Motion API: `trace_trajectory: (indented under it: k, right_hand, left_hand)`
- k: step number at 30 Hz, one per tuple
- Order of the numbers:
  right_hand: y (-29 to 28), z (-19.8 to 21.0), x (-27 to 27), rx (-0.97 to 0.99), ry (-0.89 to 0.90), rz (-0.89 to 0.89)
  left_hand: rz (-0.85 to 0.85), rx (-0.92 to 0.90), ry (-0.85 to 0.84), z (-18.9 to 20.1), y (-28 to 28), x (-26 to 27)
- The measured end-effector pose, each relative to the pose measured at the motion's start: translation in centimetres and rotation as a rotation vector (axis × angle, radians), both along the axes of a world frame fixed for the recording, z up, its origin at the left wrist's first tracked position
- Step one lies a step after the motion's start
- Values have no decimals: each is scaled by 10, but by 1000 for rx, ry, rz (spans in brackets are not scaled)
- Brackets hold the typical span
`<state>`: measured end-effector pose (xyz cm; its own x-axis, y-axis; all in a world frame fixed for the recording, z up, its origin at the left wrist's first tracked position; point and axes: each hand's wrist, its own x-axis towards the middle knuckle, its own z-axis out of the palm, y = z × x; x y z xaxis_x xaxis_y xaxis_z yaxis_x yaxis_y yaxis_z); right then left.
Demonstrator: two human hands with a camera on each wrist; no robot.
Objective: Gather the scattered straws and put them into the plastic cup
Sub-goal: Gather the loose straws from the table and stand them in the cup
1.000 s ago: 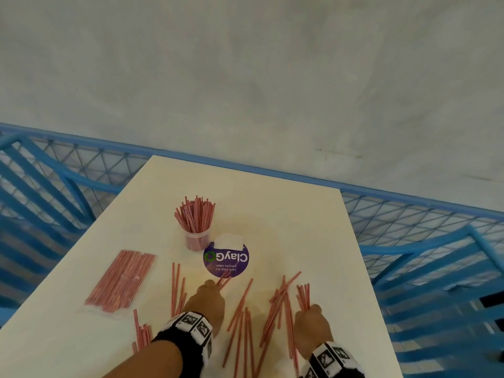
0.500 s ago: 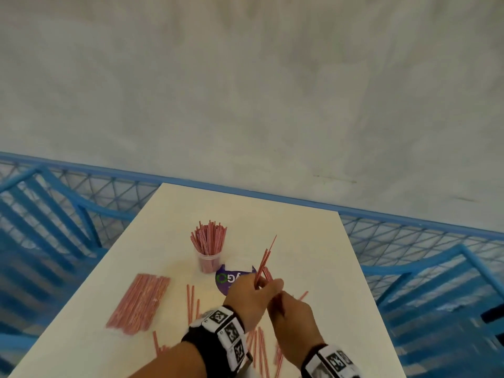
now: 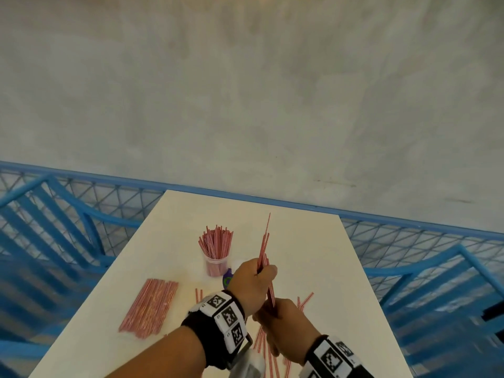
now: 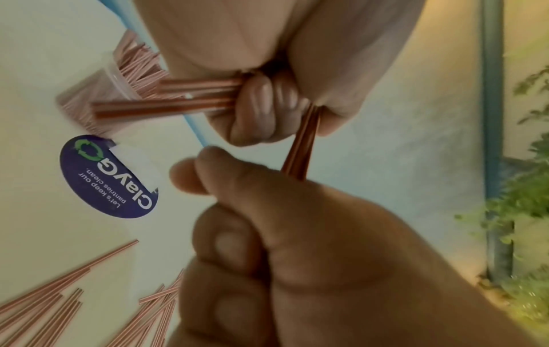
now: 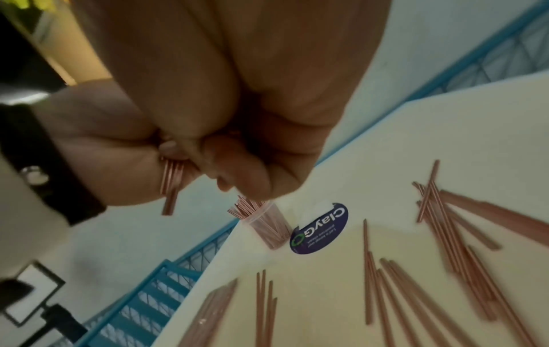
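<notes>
A clear plastic cup (image 3: 216, 264) stands on the white table (image 3: 313, 255), packed with red-striped straws. Just to its right my left hand (image 3: 261, 274) is lifted off the table and grips a small bundle of straws (image 3: 264, 246) that points up and away. My right hand (image 3: 275, 309) sits right below it and pinches the bundle's lower end. In the left wrist view my curled left fingers (image 4: 261, 110) wrap the bundle of straws (image 4: 178, 101). Loose straws (image 5: 445, 246) lie scattered on the table under my hands.
A flat pack of straws (image 3: 150, 306) lies at the left of the table. A purple round sticker (image 5: 319, 227) is next to the cup. Blue metal railings and chairs (image 3: 68, 241) ring the table on both sides, with a grey wall beyond.
Both hands have left the table, each bringing straws up. They have come together, and the straws now form one bundle raised beside the cup.
</notes>
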<state>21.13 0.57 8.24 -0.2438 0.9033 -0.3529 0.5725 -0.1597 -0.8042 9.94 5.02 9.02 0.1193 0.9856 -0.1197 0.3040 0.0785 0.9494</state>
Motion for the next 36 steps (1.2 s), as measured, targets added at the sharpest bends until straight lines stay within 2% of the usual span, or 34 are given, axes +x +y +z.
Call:
trace_trajectory:
  k: [3,9,14,18,21,23,25,27,30,32,36]
  right_hand:
    - [2,0,-1,190,-175,6]
    - [-2,4,-8,305,-213,-46]
    - [0,-2,-7,248,-214,-6]
    - [-3,6,-3,129,-313,162]
    - [-5,17,10,31,-316,266]
    - [-2,23,24,36,-345,299]
    - [8,29,38,145,-363,256]
    - [18,42,46,265,-318,144]
    - [32,67,44,386,-75,-75]
    - [39,81,36,456,52,-150]
    - [46,102,16,493,220,-232]
  left_hand:
    - [40,-133,-69,4,2,-7]
    - [65,-121,-70,10,0,-8]
    - [31,-68,-63,14,-3,-8]
    - [19,-56,-1,9,-1,-12]
    - [-7,-49,18,6,3,-18]
    - [-14,-39,33,7,5,-22]
    - [-24,-11,38,9,5,-25]
    - [-50,5,47,12,4,-26]
    - [-84,-37,14,18,-2,-23]
    - [-137,-52,-8,20,-7,-21]
    - [-237,77,202,20,-10,-20]
